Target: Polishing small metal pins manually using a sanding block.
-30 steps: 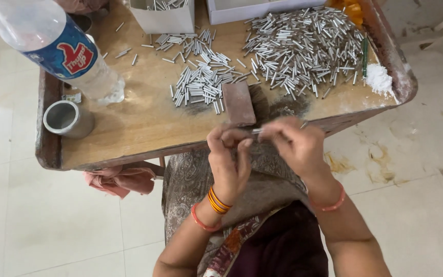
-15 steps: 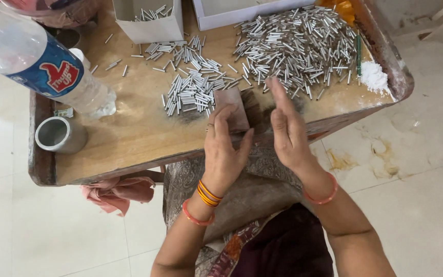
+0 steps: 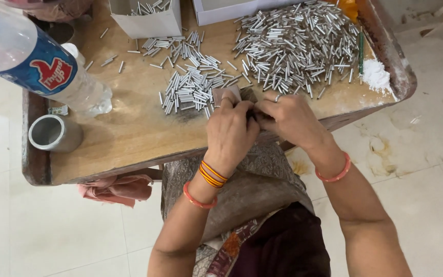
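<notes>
At the near edge of the wooden tray table (image 3: 129, 138), two hands meet over a small brownish block (image 3: 225, 93). Left hand (image 3: 230, 131): fingers curled shut, fingertips pressed on the block and against the right hand. Right hand (image 3: 292, 119): fingers bent inward toward the left, one ring visible; whatever is pinched between the two hands is hidden.

Count: two heaps of short silver metal tubes, too many to number. Large heap (image 3: 298, 46): tubes mostly lie across the table at slight angles. Smaller heap (image 3: 188, 90): tubes partly aligned, long axes running away from the person. Two white cartons: one (image 3: 147, 23) containing tubes, one (image 3: 221, 10) beside it. One clear plastic bottle (image 3: 37, 66) lying on its side, left. One grey metal cup (image 3: 52, 133) below the bottle. One mound of white powder (image 3: 375, 77) at the right rim.
</notes>
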